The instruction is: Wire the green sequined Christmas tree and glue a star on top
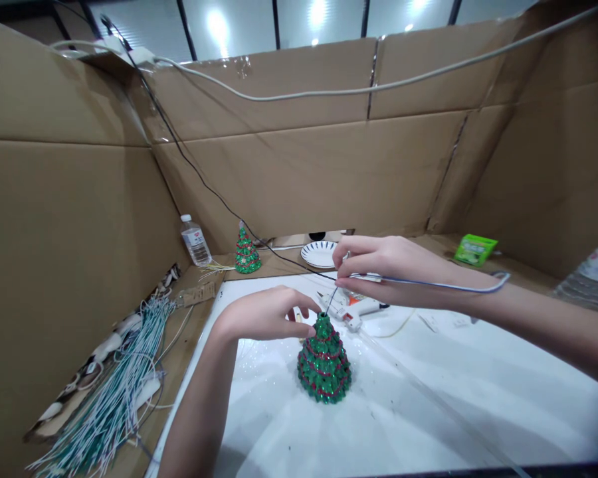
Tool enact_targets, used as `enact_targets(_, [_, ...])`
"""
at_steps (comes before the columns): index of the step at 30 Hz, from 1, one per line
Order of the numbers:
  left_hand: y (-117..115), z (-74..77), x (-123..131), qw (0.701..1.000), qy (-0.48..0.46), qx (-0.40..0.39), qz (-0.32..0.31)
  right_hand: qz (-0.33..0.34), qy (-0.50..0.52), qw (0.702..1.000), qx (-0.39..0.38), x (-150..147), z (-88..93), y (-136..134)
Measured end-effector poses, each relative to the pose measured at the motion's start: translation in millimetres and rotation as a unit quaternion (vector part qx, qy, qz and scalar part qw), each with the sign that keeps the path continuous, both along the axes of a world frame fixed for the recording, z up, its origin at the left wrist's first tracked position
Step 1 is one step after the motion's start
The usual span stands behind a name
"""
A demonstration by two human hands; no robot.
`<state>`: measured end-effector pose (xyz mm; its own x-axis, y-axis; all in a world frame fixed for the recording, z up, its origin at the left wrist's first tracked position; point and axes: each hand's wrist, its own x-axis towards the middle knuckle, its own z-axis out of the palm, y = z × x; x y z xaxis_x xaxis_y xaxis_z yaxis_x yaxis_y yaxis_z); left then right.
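The right hand (383, 269) pinches the wire (428, 284) tight; the left hand (266, 315) grips the tip of the tree (323, 362) with curled fingers. Caution: a tug on the wire could topple the tree.

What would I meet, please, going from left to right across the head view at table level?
Bundle of white and green wires → water bottle → left hand → green sequinned tree → right hand, pinching a thin wire → green packet.
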<state>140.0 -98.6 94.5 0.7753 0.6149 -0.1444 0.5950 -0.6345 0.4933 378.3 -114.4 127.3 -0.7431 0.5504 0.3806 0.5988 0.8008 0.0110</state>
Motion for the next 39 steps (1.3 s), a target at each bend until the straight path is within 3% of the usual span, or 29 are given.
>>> enact_targets(9, [-4,-0.7,0,1.0,0.007,0.001,0.012,0.03,-0.076,0.996,0.024,-22,2.9,-10])
enact_targets(18, [-3,-1.2,0,1.0,0.011,0.009,0.01,0.049,-0.063,0.997,-0.012,-23,3.5,-14])
enact_targets(24, [-4,-0.5,1,1.0,0.006,0.015,0.008,0.084,-0.003,0.994,-0.072,-19,0.8,-11])
enact_targets(33, [-8,2.7,9,0.985,-0.152,0.081,-0.003,0.078,0.016,0.995,-0.067,-14,-7.3,-14])
enact_targets(39, [-8,-0.2,15,0.971,-0.178,0.159,-0.01,0.08,0.012,0.996,-0.038,-14,-6.3,-14])
